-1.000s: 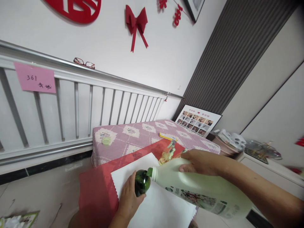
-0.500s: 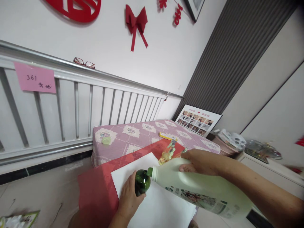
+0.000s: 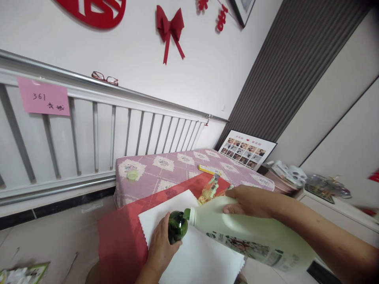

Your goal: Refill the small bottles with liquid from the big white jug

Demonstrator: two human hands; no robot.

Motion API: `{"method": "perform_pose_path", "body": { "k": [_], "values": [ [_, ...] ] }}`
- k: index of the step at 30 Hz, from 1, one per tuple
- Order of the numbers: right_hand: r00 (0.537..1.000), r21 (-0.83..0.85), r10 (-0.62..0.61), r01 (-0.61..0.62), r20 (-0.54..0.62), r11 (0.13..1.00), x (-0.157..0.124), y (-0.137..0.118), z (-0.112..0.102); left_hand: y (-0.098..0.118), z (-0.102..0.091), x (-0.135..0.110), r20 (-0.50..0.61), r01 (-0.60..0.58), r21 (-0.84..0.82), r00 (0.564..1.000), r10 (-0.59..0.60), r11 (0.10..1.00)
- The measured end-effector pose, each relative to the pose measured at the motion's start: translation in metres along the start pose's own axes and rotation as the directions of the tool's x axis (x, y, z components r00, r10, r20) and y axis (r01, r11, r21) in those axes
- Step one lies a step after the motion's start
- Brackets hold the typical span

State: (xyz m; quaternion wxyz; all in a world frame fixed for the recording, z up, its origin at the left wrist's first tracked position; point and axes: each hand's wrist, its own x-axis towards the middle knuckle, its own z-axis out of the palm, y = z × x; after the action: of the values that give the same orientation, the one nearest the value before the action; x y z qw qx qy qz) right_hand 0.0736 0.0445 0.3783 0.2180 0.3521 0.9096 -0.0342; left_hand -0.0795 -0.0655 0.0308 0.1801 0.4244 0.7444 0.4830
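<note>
My left hand is wrapped round a small dark green bottle standing on a white cloth. My right hand grips a large pale green jug, which is tipped on its side. The jug's open neck meets the top of the green bottle. A pale green cap lies apart on the patterned tablecloth. A pump dispenser head lies behind the jug.
A red cloth lies under the white one. A yellow flat item rests on the table. A white radiator runs along the wall, with glasses on top. A photo board leans at the back right.
</note>
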Motion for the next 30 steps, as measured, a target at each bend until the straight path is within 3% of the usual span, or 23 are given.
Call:
{"method": "perform_pose_path", "body": {
  "k": [30],
  "values": [
    [1.0, -0.006, 0.024, -0.024, 0.004, 1.0, -0.0014, -0.0046, -0.002, 0.0018, -0.0025, 0.0004, 0.002, -0.007, -0.004, 1.0, 0.007, 1.0]
  ]
}}
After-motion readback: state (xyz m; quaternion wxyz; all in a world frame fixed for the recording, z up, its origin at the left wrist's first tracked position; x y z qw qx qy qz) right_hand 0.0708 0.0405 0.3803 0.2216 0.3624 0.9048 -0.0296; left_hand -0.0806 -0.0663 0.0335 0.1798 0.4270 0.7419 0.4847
